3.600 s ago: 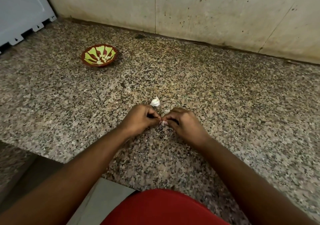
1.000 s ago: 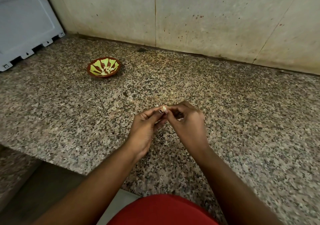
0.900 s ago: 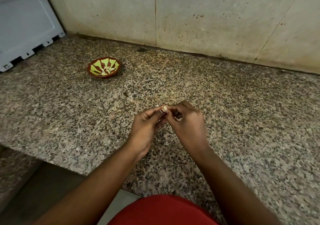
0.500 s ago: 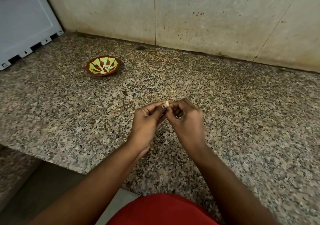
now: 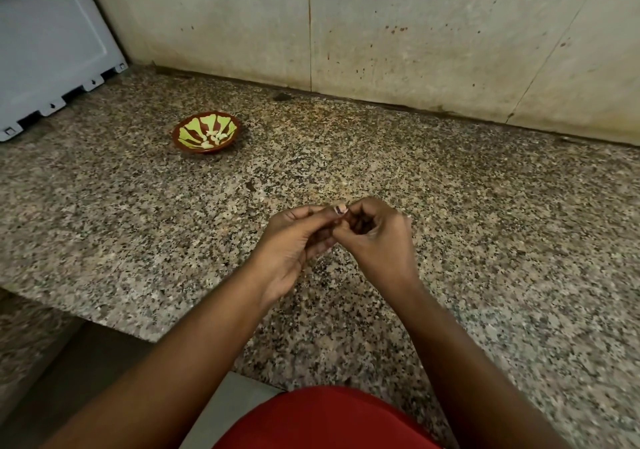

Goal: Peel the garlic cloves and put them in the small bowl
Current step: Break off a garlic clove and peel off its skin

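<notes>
Small bowl (image 5: 207, 132) with peeled garlic cloves (image 5: 215, 136) inside.

The granite counter (image 5: 485, 241) lies bare between the two hands and the small bowl (image 5: 206, 132) at far left, so the diagonal path to the bowl is open. The left hand (image 5: 294, 241) and right hand (image 5: 377, 237) meet above the counter's middle. Far behind, a stained wall (image 5: 381, 33) closes the counter off; a grey panel (image 5: 52, 43) blocks the far left corner beyond the bowl
</notes>
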